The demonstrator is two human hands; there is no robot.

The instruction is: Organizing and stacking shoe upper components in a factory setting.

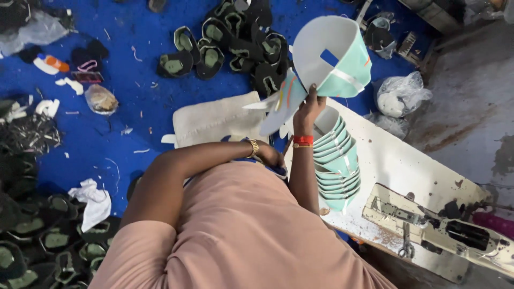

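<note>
Right hand (309, 107): raised above the counter (396, 160), fingers closed on the lower edge of a curved mint-green and white shoe upper (329, 59). The shoe upper is held in the air, open side facing the camera, with a blue rectangular patch visible on its pale inner face and a loose flap hanging to its left.

Left hand (269, 156): folded across the body, resting just beside the edge of the counter. Its fingers are hidden, so grip state cannot be told. A gold watch (253, 147) sits on that wrist; red and gold bangles (303, 141) sit on the right wrist.

Stack of shoe uppers (336, 163): matching mint-green pieces nested together, lying on the counter directly below the raised hand.

Sewing machine (439, 230): lies on the counter, near the lower right.

Blue floor (134, 107): carries a cream bag (219, 120) and piles of black and green shoe parts (235, 43)
</note>
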